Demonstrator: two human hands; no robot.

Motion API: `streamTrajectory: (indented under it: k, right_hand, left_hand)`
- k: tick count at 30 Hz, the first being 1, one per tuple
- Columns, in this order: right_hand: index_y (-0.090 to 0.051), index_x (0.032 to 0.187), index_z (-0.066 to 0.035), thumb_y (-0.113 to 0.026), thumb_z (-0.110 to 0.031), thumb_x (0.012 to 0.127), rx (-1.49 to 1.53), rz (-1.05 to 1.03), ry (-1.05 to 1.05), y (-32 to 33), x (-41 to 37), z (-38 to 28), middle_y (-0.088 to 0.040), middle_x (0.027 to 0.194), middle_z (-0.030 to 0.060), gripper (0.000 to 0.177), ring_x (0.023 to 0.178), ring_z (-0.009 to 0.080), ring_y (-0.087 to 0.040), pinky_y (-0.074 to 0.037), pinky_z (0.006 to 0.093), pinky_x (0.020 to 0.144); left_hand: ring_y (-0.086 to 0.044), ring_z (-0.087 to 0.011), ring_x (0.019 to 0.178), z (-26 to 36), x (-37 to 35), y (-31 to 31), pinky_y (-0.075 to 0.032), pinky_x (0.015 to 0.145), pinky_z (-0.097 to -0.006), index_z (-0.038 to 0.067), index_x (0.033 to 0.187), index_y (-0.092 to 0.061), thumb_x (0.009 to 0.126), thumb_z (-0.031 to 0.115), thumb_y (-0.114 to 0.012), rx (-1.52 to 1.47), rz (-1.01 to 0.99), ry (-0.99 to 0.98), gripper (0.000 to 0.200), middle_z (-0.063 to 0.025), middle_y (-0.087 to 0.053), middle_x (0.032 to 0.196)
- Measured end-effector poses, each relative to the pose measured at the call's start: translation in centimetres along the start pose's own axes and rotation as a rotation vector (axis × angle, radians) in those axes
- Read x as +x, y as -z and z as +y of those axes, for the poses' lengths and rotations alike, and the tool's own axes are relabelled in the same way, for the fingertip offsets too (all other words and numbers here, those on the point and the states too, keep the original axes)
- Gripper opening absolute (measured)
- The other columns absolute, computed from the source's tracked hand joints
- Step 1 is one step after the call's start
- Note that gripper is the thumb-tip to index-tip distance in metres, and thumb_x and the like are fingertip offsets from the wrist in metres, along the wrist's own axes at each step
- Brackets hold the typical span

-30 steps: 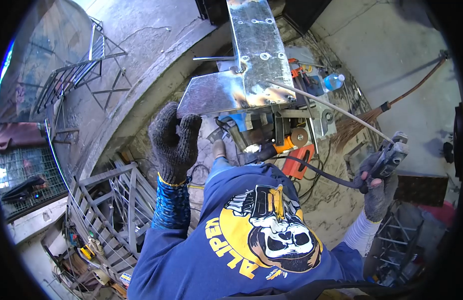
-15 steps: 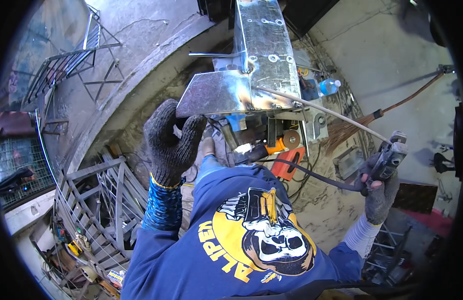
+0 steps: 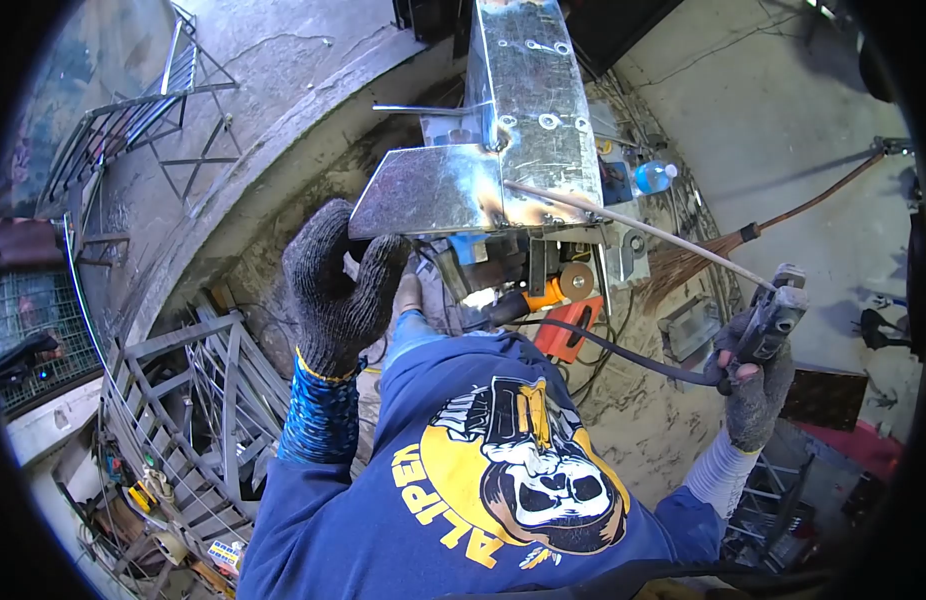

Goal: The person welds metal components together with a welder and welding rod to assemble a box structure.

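Gloved in dark grey knit, my left hand (image 3: 338, 290) grips the lower left edge of a flat metal plate (image 3: 423, 190), thumb and fingers curled around its corner. The plate joins a long metal beam (image 3: 541, 90) with scorched marks near the joint. My right hand (image 3: 758, 385), in a grey glove, is closed around a welding electrode holder (image 3: 773, 320). A long thin electrode (image 3: 643, 222) extends from the holder, its far end over the lower part of the beam near the joint. A black cable (image 3: 623, 350) runs from the holder.
An orange angle grinder (image 3: 551, 292) and a red case (image 3: 570, 330) lie below the beam. A water bottle (image 3: 654, 177) and a broom (image 3: 698, 265) are at the right. Metal frames (image 3: 198, 400) are stacked at the lower left; a metal rack (image 3: 133, 120) stands at upper left.
The view has shifted slightly. Both hands keep their holds, and the electrode's far end sits slightly lower and further left on the beam.
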State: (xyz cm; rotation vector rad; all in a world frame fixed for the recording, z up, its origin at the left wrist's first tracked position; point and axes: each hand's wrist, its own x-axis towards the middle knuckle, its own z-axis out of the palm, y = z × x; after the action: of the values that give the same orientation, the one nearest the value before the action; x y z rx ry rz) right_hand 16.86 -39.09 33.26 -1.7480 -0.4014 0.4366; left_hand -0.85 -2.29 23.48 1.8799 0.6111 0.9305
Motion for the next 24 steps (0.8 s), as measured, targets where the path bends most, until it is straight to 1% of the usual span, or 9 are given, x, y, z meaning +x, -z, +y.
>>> streamTrajectory:
  k: [4,6,13,15,17,19,20,22,24]
  right_hand:
    - [-0.053,0.122,0.002,-0.078,-0.036,0.085,-0.015,-0.004,-0.001,0.0,0.1,-0.1,-0.059,0.103,0.0086,0.058,0.085,0.0137,-0.057,-0.050,0.0257,0.067]
    - [-0.053,0.123,0.002,-0.079,-0.035,0.085,-0.007,-0.020,-0.005,0.1,0.1,0.0,-0.059,0.105,0.0086,0.059,0.086,0.0138,-0.058,-0.051,0.0260,0.068]
    - [-0.051,0.126,0.003,-0.080,-0.037,0.084,-0.026,0.019,-0.032,0.1,0.1,0.0,-0.060,0.105,0.0079,0.064,0.086,0.0141,-0.058,-0.051,0.0251,0.067]
    - [-0.050,0.128,0.002,-0.081,-0.039,0.082,-0.033,0.002,-0.031,0.0,0.2,-0.1,-0.060,0.105,0.0075,0.069,0.085,0.0148,-0.059,-0.051,0.0244,0.068]
    - [-0.050,0.129,0.001,-0.081,-0.040,0.082,-0.072,0.013,0.045,0.2,0.4,0.0,-0.061,0.105,0.0075,0.069,0.084,0.0146,-0.060,-0.052,0.0254,0.069]
    - [-0.050,0.131,0.000,-0.077,-0.041,0.085,-0.123,-0.018,0.050,2.0,0.7,1.1,-0.061,0.106,0.0071,0.067,0.084,0.0134,-0.060,-0.053,0.0267,0.069]
    - [-0.050,0.131,0.000,-0.075,-0.041,0.087,0.317,-0.027,-0.198,3.5,1.4,2.1,-0.061,0.108,0.0073,0.066,0.084,0.0128,-0.061,-0.054,0.0263,0.071]
    - [-0.050,0.132,0.000,-0.074,-0.041,0.088,0.759,-0.035,-0.443,3.8,1.3,2.7,-0.061,0.110,0.0075,0.064,0.084,0.0121,-0.062,-0.055,0.0259,0.072]
    - [-0.052,0.125,0.000,-0.072,-0.058,0.083,0.036,0.165,-0.071,-0.5,0.4,1.1,-0.058,0.096,0.0034,0.074,0.071,0.0094,-0.055,-0.046,0.0226,0.062]
  left_hand:
    - [-0.064,-0.0148,0.087,-0.5,-0.1,0.1,-0.050,0.079,-0.0307,-0.006,0.110,-0.064,0.089,0.022,-0.074,0.038,0.011,-0.011,0.036,-0.0099,-0.069,0.096]
    - [-0.064,-0.0152,0.087,-0.8,-0.2,0.4,-0.050,0.079,-0.0308,-0.006,0.109,-0.064,0.089,0.023,-0.074,0.124,0.002,-0.031,0.037,-0.0102,-0.070,0.096]
    - [-0.064,-0.0154,0.085,-0.2,0.0,-0.1,-0.050,0.079,-0.0313,-0.006,0.108,-0.065,0.089,0.023,-0.074,0.002,0.013,-0.006,0.036,-0.0101,-0.070,0.094]
    - [-0.064,-0.0169,0.088,-1.2,-0.4,0.3,-0.050,0.079,-0.0321,-0.005,0.111,-0.064,0.089,0.022,-0.074,0.058,0.007,-0.037,0.036,-0.0107,-0.069,0.097]
    - [-0.064,-0.0178,0.090,-2.7,-0.9,0.6,-0.050,0.080,-0.0329,-0.004,0.113,-0.063,0.089,0.021,-0.074,0.090,0.012,-0.069,0.036,-0.0111,-0.069,0.099]
    - [-0.064,-0.0188,0.091,-3.1,-1.1,0.5,-0.050,0.080,-0.0339,-0.004,0.113,-0.063,0.088,0.020,-0.074,0.124,0.017,-0.113,0.036,-0.0116,-0.068,0.100]
    - [-0.064,-0.0193,0.091,-2.9,-1.1,0.6,-0.050,0.081,-0.0344,-0.004,0.114,-0.062,0.088,0.019,-0.074,0.142,0.010,-0.125,0.037,-0.0119,-0.068,0.101]
    - [-0.063,-0.0202,0.092,-2.5,-0.9,0.5,-0.050,0.082,-0.0353,-0.004,0.115,-0.061,0.087,0.018,-0.074,0.181,-0.005,-0.148,0.037,-0.0124,-0.067,0.102]
    - [-0.063,-0.0212,0.093,-2.2,-0.8,0.4,-0.050,0.082,-0.0363,-0.004,0.116,-0.060,0.087,0.017,-0.074,0.236,-0.017,-0.184,0.038,-0.0129,-0.066,0.103]
